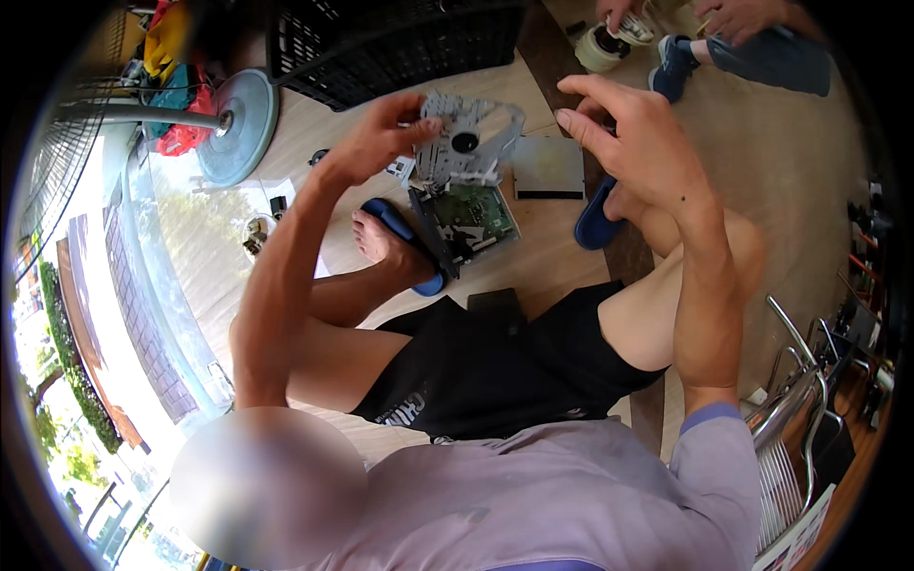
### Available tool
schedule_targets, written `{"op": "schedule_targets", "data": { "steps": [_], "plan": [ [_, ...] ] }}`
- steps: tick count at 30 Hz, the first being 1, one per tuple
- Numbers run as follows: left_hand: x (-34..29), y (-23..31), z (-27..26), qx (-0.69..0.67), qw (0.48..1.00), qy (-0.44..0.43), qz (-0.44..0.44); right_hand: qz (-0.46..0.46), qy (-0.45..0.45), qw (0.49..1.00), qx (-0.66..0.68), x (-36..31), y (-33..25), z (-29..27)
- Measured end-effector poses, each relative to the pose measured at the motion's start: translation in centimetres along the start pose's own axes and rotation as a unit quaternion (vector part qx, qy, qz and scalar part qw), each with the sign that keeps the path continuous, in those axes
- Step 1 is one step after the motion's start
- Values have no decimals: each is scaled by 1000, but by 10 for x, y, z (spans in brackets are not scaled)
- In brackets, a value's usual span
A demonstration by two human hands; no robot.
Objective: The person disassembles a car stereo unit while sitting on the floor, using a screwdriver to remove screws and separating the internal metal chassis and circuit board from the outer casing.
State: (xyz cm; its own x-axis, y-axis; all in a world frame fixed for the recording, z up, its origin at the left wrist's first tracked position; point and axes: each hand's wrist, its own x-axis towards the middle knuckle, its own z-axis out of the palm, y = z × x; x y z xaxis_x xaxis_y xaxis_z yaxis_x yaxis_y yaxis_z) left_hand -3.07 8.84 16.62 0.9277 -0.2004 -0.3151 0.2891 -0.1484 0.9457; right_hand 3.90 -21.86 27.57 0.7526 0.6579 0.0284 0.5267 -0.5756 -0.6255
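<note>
My left hand (379,141) grips a light grey drive chassis (447,160) by its left edge, thumb on top. The chassis has a round black hub in its middle, and it is raised over the floor between my feet. My right hand (640,138) is up in the air to the right, apart from the chassis, with thumb and forefinger spread and nothing in it. Below the chassis lies a green circuit board (486,214) beside a dark frame or strip (433,233). A flat silver metal cover (549,171) rests to the right of the board.
A black plastic crate (381,62) stands at the far side. A round stand base (238,143) with red and teal bags is at left. Another person's hands (619,11) are near a cream round part (602,48) at upper right. Metal-framed chairs (795,409) stand at right.
</note>
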Motion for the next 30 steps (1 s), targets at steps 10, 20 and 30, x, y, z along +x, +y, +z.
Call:
{"op": "schedule_targets", "data": {
  "steps": [10, 20, 30],
  "plan": [
    [-41, 78, -21, -208, 967, 110, 94, 53, -1, 994, 97, 10, -5, 11],
    [-32, 105, -12, -378, 912, 106, 120, 92, -43, 881, 462, 31, -19, 6],
    [-28, 102, 7, -357, 922, 118, 87, 142, -33, 783, 604, 43, -27, 16]
  ]
}}
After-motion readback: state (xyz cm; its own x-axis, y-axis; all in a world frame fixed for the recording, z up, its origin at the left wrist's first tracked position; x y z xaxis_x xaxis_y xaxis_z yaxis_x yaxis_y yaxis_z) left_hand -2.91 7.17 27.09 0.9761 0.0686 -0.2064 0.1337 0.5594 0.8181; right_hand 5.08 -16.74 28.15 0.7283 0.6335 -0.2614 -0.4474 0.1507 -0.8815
